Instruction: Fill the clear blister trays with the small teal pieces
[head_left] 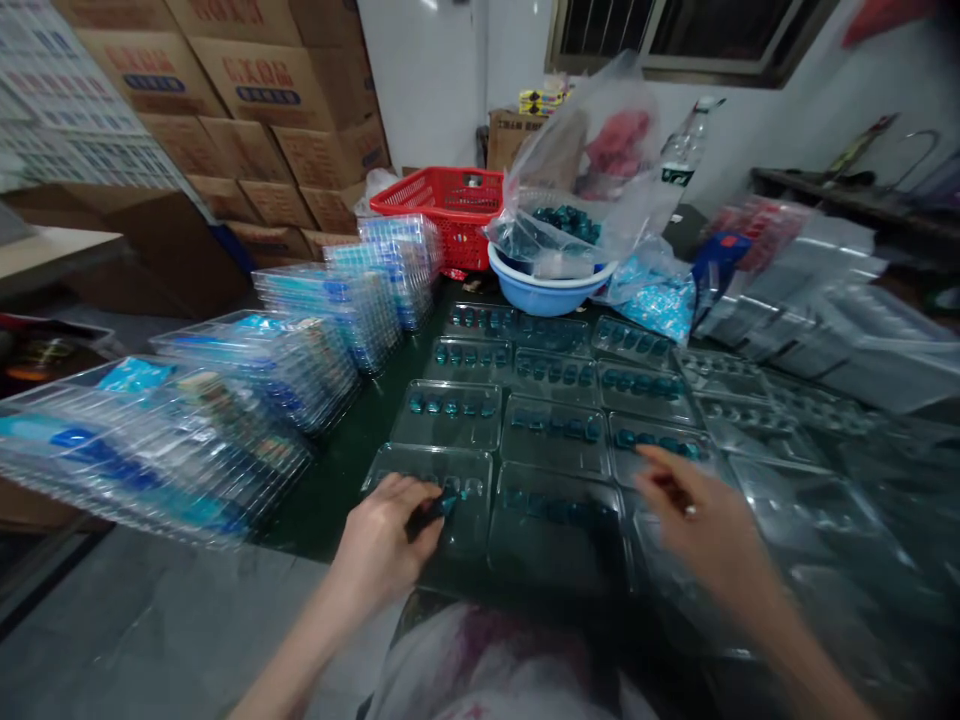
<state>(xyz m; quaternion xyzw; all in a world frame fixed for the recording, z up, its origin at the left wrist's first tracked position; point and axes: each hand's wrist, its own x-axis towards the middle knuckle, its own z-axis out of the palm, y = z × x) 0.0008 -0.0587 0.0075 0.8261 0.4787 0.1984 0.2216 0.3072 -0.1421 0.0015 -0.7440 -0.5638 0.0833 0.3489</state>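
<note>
My left hand (pixel 390 530) is closed around small shiny teal pieces (pixel 448 502), held by the thumb and fingers over the front-left clear plastic tray (pixel 469 535). How many pieces it holds is hidden. My right hand (pixel 701 515) hovers near the right column of trays, its fingers bent and smeared by motion. Whether anything is in it I cannot make out. Just beyond its fingertips, a clear tray (pixel 626 480) carries a row of teal pieces (pixel 656 442). In the middle column, the nearest tray (pixel 555 550) also has a row of teal pieces along its upper part.
Stacked filled clear packs (pixel 172 450) line the left side. At the back stand a red basket (pixel 442 190) and a blue basin (pixel 551 295) with a plastic bag of teal pieces (pixel 570 222). Clear trays (pixel 810 495) and packaging stacks (pixel 847 300) lie right. Cardboard boxes (pixel 255 85) rise behind.
</note>
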